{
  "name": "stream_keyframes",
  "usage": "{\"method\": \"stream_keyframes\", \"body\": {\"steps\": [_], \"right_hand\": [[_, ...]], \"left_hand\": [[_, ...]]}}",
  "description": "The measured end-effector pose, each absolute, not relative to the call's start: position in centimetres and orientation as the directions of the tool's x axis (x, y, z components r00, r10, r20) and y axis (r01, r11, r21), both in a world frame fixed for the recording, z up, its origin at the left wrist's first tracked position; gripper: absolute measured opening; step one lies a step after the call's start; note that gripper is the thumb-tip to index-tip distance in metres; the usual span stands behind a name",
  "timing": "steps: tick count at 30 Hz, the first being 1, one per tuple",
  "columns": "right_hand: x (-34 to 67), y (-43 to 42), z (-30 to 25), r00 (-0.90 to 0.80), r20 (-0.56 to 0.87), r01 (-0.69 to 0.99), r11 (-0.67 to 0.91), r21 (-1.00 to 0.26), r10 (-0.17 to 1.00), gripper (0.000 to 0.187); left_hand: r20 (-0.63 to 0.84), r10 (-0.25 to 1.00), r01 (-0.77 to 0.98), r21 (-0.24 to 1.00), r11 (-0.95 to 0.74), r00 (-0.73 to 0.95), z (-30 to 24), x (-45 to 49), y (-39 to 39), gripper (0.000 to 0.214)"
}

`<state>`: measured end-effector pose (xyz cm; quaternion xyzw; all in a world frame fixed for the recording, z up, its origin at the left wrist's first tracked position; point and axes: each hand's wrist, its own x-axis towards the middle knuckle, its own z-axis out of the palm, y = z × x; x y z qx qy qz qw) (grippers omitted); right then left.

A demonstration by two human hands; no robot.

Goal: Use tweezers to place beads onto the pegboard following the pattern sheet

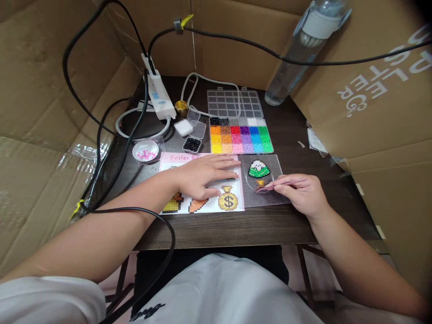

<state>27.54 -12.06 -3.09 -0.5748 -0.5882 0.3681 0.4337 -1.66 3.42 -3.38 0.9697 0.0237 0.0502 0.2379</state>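
Note:
My left hand (205,175) lies flat, fingers spread, on a printed Perler bead pattern sheet (211,204), covering part of its pictures. A yellow money bag picture (228,199) shows below its fingers. In my right hand (300,193) is a pair of pink tweezers (286,183), pinched between thumb and fingers. Their tips point down at the clear pegboard (249,200), beside a small orange and brown bead piece (260,184). Above that on the board sits a white and green bead figure with a black outline (259,168). Whether the tips hold a bead is too small to tell.
Behind the board stands a sorted bead box (241,136) with its clear lid (234,104) folded back. Small boxes of black beads (192,145) and white beads (183,128), a dish of pink beads (146,150), a power strip (161,96), and a water bottle (293,67) surround it. Black cables (135,209) cross near my left arm.

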Motion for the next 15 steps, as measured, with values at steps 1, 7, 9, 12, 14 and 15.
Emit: {"method": "stream_keyframes", "body": {"steps": [1,7,9,12,14,15], "right_hand": [[27.56,-12.04,-3.10,0.032,0.085,0.359,0.068,-0.931,0.996,0.014],[27.65,-12.00,-3.18,0.026,0.085,0.352,0.070,-0.933,0.996,0.011],[27.63,-12.00,-3.16,0.027,0.078,0.353,0.063,-0.934,0.997,0.009],[27.57,-11.99,-3.11,0.031,0.060,0.349,0.046,-0.936,0.998,0.009],[27.56,-11.98,-3.12,0.024,0.059,0.347,0.047,-0.937,0.998,0.008],[27.56,-11.98,-3.13,0.021,0.061,0.347,0.050,-0.937,0.998,0.007]], "left_hand": [[0.088,0.069,0.021,0.463,-0.886,0.994,-3.39,-1.66,3.43,0.060],[0.099,0.056,0.006,0.450,-0.893,0.994,-3.43,-1.66,3.47,0.060],[0.101,0.057,0.005,0.451,-0.892,0.993,-3.44,-1.67,3.48,0.060],[0.102,0.059,0.006,0.460,-0.888,0.993,-3.44,-1.67,3.48,0.060],[0.102,0.059,0.006,0.461,-0.887,0.993,-3.44,-1.66,3.47,0.061],[0.101,0.058,0.005,0.461,-0.887,0.993,-3.44,-1.66,3.47,0.061]]}}
